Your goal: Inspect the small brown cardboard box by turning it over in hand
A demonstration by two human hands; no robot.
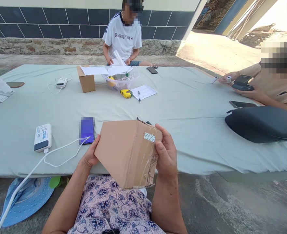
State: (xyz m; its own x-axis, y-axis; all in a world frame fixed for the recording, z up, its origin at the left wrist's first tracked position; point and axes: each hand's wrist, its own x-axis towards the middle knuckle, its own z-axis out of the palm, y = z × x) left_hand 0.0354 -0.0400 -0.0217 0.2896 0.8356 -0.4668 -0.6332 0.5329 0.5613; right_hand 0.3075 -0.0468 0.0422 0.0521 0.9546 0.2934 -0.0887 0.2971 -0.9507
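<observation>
A brown cardboard box (119,146) is held tilted over the table's near edge, just above my lap. My left hand (92,152) grips its left side, the fingers partly hidden by the box. On the right side, my right hand (166,151) clasps the box with the thumb on the taped face. That face carries clear tape, wrinkled near the bottom, and a small patterned sticker (149,136). Dark thin items peek out behind the box's top edge, too covered to name. Left of the box lies a phone (87,130) with a blue screen, a white cable running by it.
A white power bank (43,137) sits left on the cloth-covered table (187,97). Farther back are another cardboard box (86,83), a plastic basin (122,85), a yellow tape measure (126,93) and paper (144,91). A black case (262,124) lies right. Two people sit around the table.
</observation>
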